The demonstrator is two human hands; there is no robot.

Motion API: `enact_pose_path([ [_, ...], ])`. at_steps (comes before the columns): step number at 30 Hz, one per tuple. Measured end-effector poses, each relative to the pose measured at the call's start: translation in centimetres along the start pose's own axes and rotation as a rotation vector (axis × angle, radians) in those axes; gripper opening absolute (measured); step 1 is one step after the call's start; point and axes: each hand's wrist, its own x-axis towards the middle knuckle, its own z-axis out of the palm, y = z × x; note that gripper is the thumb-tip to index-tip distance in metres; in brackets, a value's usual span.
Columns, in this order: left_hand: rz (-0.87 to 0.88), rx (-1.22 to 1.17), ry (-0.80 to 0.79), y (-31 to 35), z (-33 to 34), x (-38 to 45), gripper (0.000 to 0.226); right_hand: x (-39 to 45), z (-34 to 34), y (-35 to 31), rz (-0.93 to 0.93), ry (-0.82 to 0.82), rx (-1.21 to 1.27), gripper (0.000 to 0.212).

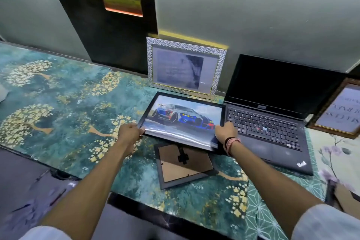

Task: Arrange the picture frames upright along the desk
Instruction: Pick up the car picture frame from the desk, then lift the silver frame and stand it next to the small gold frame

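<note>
Nearest the person, a small black frame point(184, 163) lies face down on the patterned bench point(58, 103), its cardboard back and folded stand uppermost, not yet stood up. Just above it, the left hand point(129, 132) and right hand point(226, 132) grip the two near corners of a black car picture point(184, 119), fingers closed on its lower edge; the frame is tilted with its far edge lower, apparently held so that it can be raised and leaned upright. To its right sits an open laptop point(272, 115), screen dark; a small logo marks its near corner and a badge sits below the screen, neither of them legible. Behind the car picture, a silver frame point(186, 68) already stands leaning against the wall point(253, 15), presumably the pattern for the rest. At far right a brown frame point(339, 113) shows printed lettering, too blurred to read. Posters hang on the dark panel point(109, 45) above.
</note>
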Motion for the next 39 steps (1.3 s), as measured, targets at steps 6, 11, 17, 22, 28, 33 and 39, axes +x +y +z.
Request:
enact_pose_path([
  [6, 0.014, 0.257, -0.063, -0.1, -0.9, 3.8, 0.019, 0.2, 1.6, -0.1, -0.003, 0.076, -0.145, 0.039],
  [11, -0.044, 0.47, -0.122, -0.1, -1.6, 6.7, 0.037, 0.0, 2.5, -0.9, 0.012, 0.127, -0.234, 0.04],
  [17, -0.168, 0.758, -0.386, 3.7, -1.1, 8.9, 0.046, 1.0, 2.2, -2.6, 0.05, 0.072, -0.403, 0.022],
  [22, 0.153, 0.832, -0.269, 9.9, 2.7, 10.9, 0.045, 5.3, 1.5, -7.2, -0.018, 0.138, -0.233, 0.016],
  [28, 0.257, 0.268, -0.216, 16.0, 6.9, 16.2, 0.06, 10.7, 1.2, -12.6, -0.074, 0.147, 0.059, 0.021],
  [33, 0.252, 0.194, -0.25, 16.9, 7.6, 19.3, 0.065, 15.4, 0.6, -14.0, 0.026, -0.031, 0.237, 0.062],
  [39, 0.273, 0.093, -0.294, 16.6, 6.9, 18.0, 0.047, 14.9, 1.0, -14.2, 0.042, 0.037, 0.51, 0.053],
])
